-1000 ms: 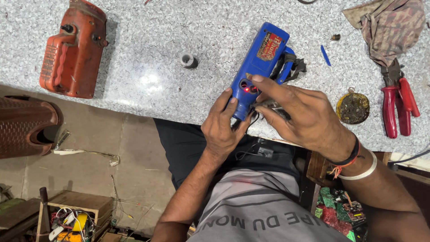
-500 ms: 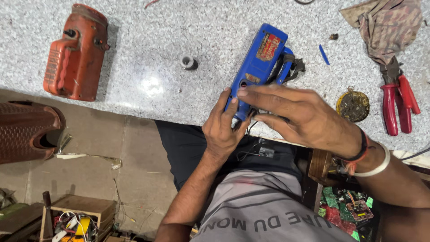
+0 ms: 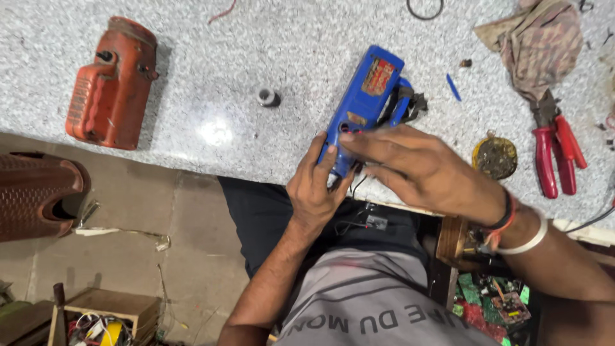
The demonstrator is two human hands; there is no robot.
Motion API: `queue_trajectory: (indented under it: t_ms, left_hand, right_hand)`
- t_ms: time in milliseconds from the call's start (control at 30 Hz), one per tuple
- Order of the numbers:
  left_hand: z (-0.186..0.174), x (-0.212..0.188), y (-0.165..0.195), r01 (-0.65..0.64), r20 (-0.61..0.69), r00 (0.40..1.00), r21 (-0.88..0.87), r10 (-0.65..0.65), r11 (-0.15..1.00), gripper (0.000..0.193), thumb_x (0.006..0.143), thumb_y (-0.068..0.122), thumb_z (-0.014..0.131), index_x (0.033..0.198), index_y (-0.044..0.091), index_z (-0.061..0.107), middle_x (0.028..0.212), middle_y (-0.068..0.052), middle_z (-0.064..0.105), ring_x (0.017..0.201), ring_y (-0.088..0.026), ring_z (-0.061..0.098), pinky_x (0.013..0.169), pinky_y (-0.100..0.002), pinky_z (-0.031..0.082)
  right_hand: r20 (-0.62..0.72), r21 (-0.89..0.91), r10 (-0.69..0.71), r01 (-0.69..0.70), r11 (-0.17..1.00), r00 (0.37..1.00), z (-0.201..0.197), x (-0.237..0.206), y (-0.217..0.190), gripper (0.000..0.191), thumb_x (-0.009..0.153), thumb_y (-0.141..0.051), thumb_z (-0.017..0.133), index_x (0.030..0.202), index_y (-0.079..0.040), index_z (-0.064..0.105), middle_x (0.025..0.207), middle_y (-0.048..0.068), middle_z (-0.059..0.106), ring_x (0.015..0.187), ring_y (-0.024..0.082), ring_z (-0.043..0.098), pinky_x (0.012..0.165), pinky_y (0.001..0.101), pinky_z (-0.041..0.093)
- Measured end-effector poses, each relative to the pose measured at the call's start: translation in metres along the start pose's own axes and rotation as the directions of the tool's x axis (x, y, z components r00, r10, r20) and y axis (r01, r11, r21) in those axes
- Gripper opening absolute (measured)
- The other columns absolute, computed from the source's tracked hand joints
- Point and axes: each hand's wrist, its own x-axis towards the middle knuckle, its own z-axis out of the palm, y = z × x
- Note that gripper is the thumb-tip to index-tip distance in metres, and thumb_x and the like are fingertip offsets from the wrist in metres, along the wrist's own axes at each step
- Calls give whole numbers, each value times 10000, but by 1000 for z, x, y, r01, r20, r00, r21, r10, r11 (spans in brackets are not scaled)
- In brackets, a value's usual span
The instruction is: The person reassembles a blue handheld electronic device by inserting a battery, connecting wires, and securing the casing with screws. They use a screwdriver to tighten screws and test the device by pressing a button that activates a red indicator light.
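Note:
A blue power-tool housing (image 3: 366, 96) lies on the speckled grey stone bench (image 3: 269, 45), its near end at the bench edge. My left hand (image 3: 314, 192) grips that near end from below, thumb along its side. My right hand (image 3: 416, 166) lies across the same end from the right, fingers pressing on the opening where thin wires hang down. A black part (image 3: 410, 106) sticks out beside the housing.
An orange tool casing (image 3: 112, 83) lies at the bench's left. A small metal ring part (image 3: 268, 97) sits mid-bench. Red-handled pliers (image 3: 556, 147), a round tin (image 3: 494, 157) and a rag (image 3: 544, 45) are at the right. Boxes of wires and circuit boards stand on the floor.
My right hand has slid left across the housing's near end. The left hand keeps its grip. The view has shifted slightly.

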Motion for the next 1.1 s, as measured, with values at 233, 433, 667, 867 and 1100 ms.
queue_trajectory:
  t_ms: [233, 433, 667, 867, 1100]
  left_hand:
    - [-3, 4, 4, -10, 1, 1000, 2, 10, 1000, 667, 814, 147, 924, 1348, 54, 534, 1389, -238, 604, 1190, -390, 701, 970, -413, 623]
    - [-4, 4, 6, -2, -7, 1000, 15, 2, 1000, 647, 814, 144, 923, 1329, 42, 545, 1380, -247, 605, 1175, -389, 705, 952, -409, 628]
    - [-5, 3, 8, -6, -9, 1000, 11, 6, 1000, 642, 819, 157, 926, 1321, 34, 545, 1381, -253, 604, 1185, -394, 703, 958, -410, 629]
    - [-5, 5, 10, -6, -14, 1000, 12, 7, 1000, 625, 794, 145, 919, 1294, 24, 565, 1360, -256, 619, 1165, -397, 709, 943, -410, 626]
    - [-8, 10, 19, 7, -32, 999, 12, -6, 1000, 591, 799, 134, 905, 1276, 38, 572, 1351, -258, 629, 1149, -410, 712, 935, -421, 623]
  right_hand:
    - [25, -101, 69, -67, 993, 997, -8, 3, 0, 704, 859, -256, 802, 1483, -113, 509, 1308, 106, 705, 1142, 239, 682, 1052, 430, 433]
    - [-29, -130, -27, 23, 991, 999, -6, 2, -3, 662, 876, -215, 777, 1471, -126, 500, 1347, 67, 693, 1172, 251, 709, 1156, 450, 403]
    - [-31, -148, -22, 17, 989, 999, -5, -2, 0, 660, 835, -244, 822, 1423, -114, 551, 1223, 101, 661, 1121, 336, 666, 1162, 463, 441]
    - [-88, -91, -18, 10, 996, 996, 5, -5, -7, 566, 915, -139, 821, 1413, -74, 561, 1287, 79, 707, 971, 245, 715, 1114, 459, 516]
    - [-64, 116, 92, -84, 990, 994, -7, -4, -13, 602, 908, -90, 796, 1463, -83, 561, 1165, 5, 742, 1067, 243, 758, 1097, 413, 558]
